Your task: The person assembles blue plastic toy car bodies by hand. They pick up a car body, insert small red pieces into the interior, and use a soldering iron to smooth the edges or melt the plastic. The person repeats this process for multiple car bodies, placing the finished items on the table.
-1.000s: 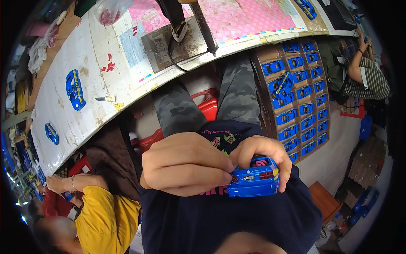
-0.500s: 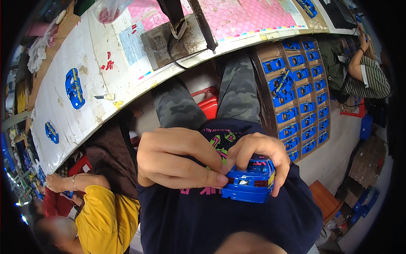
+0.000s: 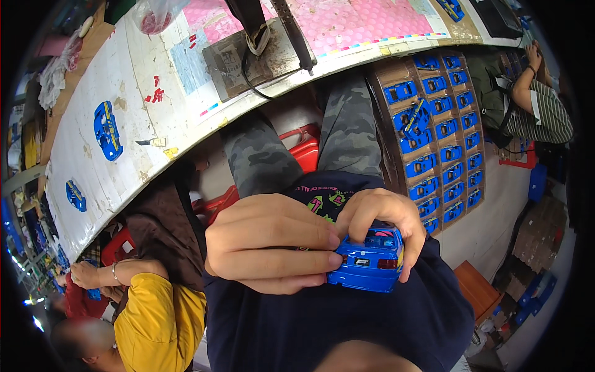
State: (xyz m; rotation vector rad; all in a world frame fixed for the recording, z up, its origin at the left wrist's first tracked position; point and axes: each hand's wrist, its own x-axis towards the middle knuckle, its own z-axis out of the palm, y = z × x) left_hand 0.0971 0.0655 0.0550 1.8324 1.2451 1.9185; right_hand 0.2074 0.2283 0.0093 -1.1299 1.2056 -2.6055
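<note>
Bench: white worktop (image 3: 133,118) curves across the top, with two blue car shells (image 3: 107,129) lying flat on it and a pink mat (image 3: 353,22) further right.
Tray: cardboard rack (image 3: 387,133) at your right knee, its rows filled with blue car bodies (image 3: 434,133).
Neighbours: a person in yellow (image 3: 158,325) sits low on your left; a striped sleeve (image 3: 545,111) shows far right.
Car: blue toy car (image 3: 369,263) sits close over your lap, rear end facing you.
Left hand (image 3: 269,248): your fingers lie pressed together, fingertips touching the car's left side.
Right hand (image 3: 381,217): your fingers curl over the roof and pinch the car's right side.
</note>
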